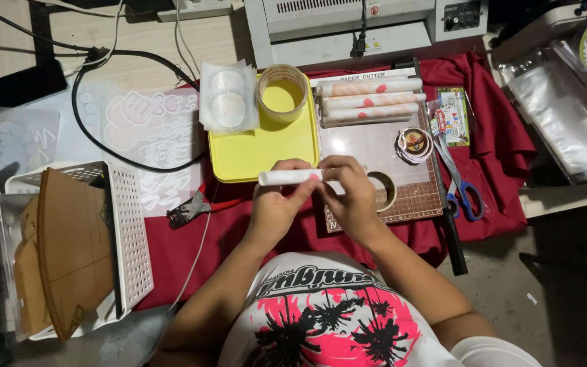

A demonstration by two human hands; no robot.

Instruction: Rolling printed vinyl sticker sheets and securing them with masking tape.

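Both hands hold one white paper roll (292,177) above the red cloth (239,231), just in front of the yellow tray (253,153). The left hand (274,207) has its fingers closed around the left part of the roll, and the right hand (349,197) pinches the right end. Three more rolls (369,102) lie on the cutting mat (382,149) behind. A tape ring (282,92) stands on the tray, and blue scissors (463,194) lie to the right.
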